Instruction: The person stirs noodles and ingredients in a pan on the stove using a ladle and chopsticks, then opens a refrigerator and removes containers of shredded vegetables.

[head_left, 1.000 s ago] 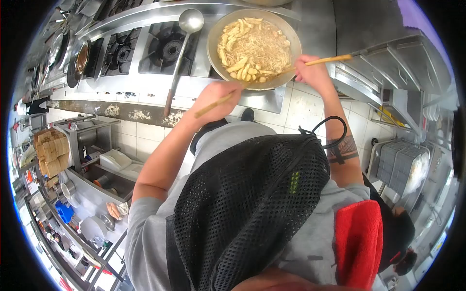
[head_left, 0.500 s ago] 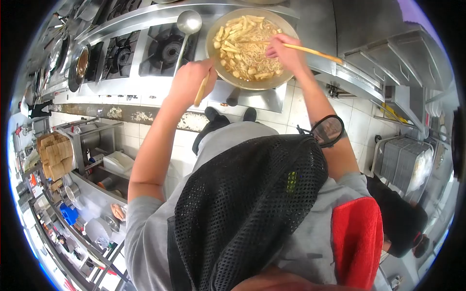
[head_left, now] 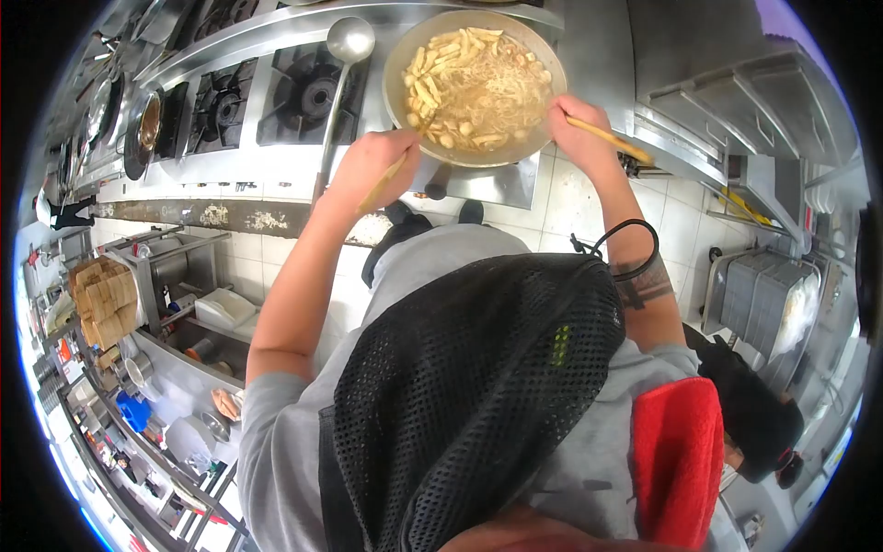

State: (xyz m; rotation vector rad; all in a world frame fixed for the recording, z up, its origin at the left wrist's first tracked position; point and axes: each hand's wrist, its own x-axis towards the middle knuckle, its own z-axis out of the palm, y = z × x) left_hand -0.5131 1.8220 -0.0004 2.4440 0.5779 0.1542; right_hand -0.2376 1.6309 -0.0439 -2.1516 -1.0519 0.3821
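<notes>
Black mesh cloth [head_left: 478,386] hangs closest, draped over a grey shirt [head_left: 276,442], with a red towel [head_left: 679,451] at the right shoulder. And out go the arms! Left hand [head_left: 375,167], at the pan's near-left edge: fingers wrapped round a wooden stick [head_left: 382,187] that slants forward and right, its tip down in the food. Right hand [head_left: 579,127], over at the near-right edge: fingers clamped on another wooden stick [head_left: 616,141], butt end angling back and right; where its other end goes, I can't tell.

Between them, just ahead of the fingers, sits the wide pan [head_left: 395,83] at the stove [head_left: 235,164]. It's round, so no long axis, and neither hand is clearly nearer. Skin on rim? Can't say. Look inside: glossy, tangled noodles [head_left: 504,87], golden strips [head_left: 452,48] heaped far and left, pale round pieces [head_left: 448,140] near. Left of it, a steel ladle [head_left: 350,40]; further left, a black burner [head_left: 313,92].
</notes>
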